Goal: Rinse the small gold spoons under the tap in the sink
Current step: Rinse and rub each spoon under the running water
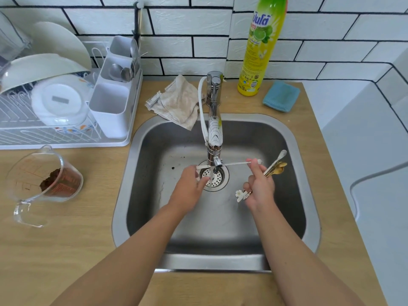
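Note:
Water runs from the tap [214,133] onto the drain strainer [213,178] of the steel sink [293,177]. A thin silver-white stirrer [234,163] lies level across the stream just under the spout. My left hand [190,189] pinches its left end. My right hand [260,187] pinches its right end with thumb and forefinger and also grips a bundle of small gold spoons [277,168]. Their bowls point up and right, and the white flower handle ends [241,194] stick out below my fingers.
A beige cloth [178,102] hangs over the sink's back rim. A yellow dish soap bottle [260,51] and a blue sponge cloth [281,96] stand behind the sink. At the left are a dish rack [55,107] and a glass jug [46,180] holding brown grounds.

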A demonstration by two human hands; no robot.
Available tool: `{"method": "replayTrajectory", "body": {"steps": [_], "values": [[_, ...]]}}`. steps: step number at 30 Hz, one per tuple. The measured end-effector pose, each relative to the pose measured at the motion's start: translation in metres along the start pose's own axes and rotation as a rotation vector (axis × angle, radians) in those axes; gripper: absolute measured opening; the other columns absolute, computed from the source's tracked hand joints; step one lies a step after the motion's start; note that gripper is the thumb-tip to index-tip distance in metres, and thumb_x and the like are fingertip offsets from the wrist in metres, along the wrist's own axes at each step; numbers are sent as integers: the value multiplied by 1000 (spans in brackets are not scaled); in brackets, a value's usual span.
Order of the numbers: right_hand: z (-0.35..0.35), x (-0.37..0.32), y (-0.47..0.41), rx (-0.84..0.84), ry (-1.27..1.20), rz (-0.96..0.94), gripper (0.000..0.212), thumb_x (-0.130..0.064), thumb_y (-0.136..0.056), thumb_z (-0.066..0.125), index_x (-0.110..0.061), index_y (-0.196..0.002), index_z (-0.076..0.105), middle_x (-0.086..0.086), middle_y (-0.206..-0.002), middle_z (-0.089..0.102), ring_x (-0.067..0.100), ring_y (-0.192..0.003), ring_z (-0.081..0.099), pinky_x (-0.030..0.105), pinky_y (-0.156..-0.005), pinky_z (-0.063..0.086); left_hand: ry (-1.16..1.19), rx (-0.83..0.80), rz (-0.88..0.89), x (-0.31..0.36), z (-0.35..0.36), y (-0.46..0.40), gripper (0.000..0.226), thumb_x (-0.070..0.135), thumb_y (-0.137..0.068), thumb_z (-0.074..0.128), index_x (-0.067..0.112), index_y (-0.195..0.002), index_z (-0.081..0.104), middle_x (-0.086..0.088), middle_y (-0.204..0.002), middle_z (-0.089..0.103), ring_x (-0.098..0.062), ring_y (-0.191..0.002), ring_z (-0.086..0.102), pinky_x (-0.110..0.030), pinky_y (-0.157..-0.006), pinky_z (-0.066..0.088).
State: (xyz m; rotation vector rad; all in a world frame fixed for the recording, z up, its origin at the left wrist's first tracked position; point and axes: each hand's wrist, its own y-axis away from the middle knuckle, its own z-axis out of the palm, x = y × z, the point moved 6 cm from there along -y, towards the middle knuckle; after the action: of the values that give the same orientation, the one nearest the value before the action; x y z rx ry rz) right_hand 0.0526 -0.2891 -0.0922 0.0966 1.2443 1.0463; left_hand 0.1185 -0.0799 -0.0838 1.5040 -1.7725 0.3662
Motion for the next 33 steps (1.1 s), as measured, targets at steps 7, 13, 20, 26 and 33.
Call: {"method": "replayTrajectory", "body": {"steps": [7,13,20,26,33], "values": [[6,15,3,-63,99,69,8,-20,-95,74,-13,-91,77,1,-74,54,4,-36,20,19,-34,20,44,87,45,1,-18,21,78,29,-91,72,15,-153,28,3,-124,43,-10,-96,54,-27,-84,42],[12,26,9,-102,304,98,20,-25,-88,81,-9,-100,77,2,-72,42,6,-39,19,22,-36,21,-70,-96,192,18,0,25,13,20,-101,53,20,-110,63,2,-92,65,-10,-72,58,-26,-70,48],[22,33,14,-249,381,143,19,-22,-89,81,-16,-105,74,-10,-52,47,7,-41,23,23,-37,23,273,-300,-21,5,16,27,22,24,-102,45,23,-86,60,8,-73,68,-8,-46,51,-21,-51,43],[22,29,16,-236,420,111,8,-23,-88,83,-19,-93,79,-8,-54,42,8,-46,25,24,-41,26,295,-230,19,30,22,19,29,37,-105,38,22,-88,56,12,-71,63,-8,-53,56,-20,-56,44],[10,11,3,-41,146,38,16,-13,-88,80,-21,-94,68,-5,-59,36,5,-37,21,21,-36,20,118,-338,-24,-22,11,26,32,39,-105,41,28,-81,60,8,-71,56,-10,-67,51,-28,-68,42]]}}
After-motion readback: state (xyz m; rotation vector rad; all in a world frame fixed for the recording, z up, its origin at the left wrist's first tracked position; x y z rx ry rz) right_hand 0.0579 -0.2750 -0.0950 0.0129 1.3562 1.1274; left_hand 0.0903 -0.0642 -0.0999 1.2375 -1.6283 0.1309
